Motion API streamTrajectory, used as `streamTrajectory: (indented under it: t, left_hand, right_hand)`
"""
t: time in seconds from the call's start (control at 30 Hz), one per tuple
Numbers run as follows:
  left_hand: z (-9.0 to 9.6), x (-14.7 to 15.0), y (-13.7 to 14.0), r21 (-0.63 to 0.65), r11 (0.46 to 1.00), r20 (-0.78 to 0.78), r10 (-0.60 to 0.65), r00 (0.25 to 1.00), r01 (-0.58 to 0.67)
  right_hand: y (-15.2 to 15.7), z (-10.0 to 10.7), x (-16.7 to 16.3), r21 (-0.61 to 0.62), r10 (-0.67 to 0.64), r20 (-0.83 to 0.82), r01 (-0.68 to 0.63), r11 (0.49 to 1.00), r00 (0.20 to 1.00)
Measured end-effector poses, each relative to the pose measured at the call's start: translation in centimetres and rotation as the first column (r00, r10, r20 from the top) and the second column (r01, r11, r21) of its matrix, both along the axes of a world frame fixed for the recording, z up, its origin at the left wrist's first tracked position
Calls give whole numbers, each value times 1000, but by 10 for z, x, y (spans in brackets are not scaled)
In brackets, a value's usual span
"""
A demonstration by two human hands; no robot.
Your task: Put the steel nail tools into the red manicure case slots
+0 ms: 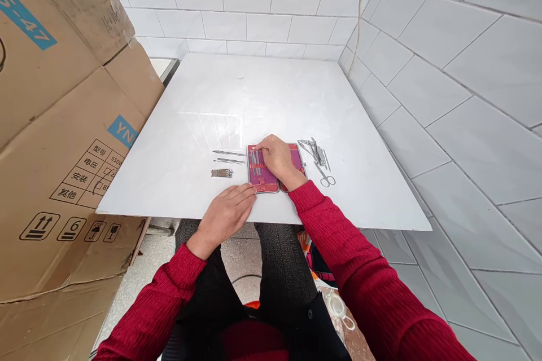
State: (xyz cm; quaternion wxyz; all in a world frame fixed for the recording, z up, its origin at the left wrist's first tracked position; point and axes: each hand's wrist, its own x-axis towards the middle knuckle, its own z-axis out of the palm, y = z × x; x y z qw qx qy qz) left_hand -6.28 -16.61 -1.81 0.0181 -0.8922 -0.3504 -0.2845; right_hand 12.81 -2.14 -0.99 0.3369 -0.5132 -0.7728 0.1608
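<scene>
A red and purple manicure case (269,178) lies unfolded near the table's front edge. Several slim metal tools (255,162) sit under the loops of its left panel. My right hand (277,159) reaches over the case, with fingers bent together at the panel's upper part; whatever is between the fingertips is hidden. Stretched flat, the fingers of my left hand (228,210) rest on the case's lower left corner. Left of the case are a nail clipper (222,173) and thin metal sticks (230,161). Small scissors (327,180) and a pile of metal nail tools (311,149) lie to its right.
The white table (203,84) meets tiled walls behind and stands close to the tiled wall (461,124) on the right. A tall cardboard box (76,113) borders its left side. One cable (359,17) hangs down in the back right corner.
</scene>
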Motion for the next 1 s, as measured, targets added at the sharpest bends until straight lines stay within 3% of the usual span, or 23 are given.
streamTrajectory:
  t: [0.4,0.63,0.8,1.0]
  left_hand:
    - [3,1,-1,-1,1000,-5,-3,1000,3]
    - [-1,0,-2,-8,1000,-9,8,1000,-8]
    - [-3,0,-2,-18,1000,-1,3,1000,-3]
    - [-4,-1,-2,-8,1000,5,-3,1000,3]
  right_hand:
    - [-4,1,-1,63,10,108,-17,998,994]
    - [-22,20,-18,82,36,174,-51,995,984]
    - [-33,36,-47,-52,191,385,-185,981,903]
    - [-31,38,-67,-48,204,576,-217,975,792]
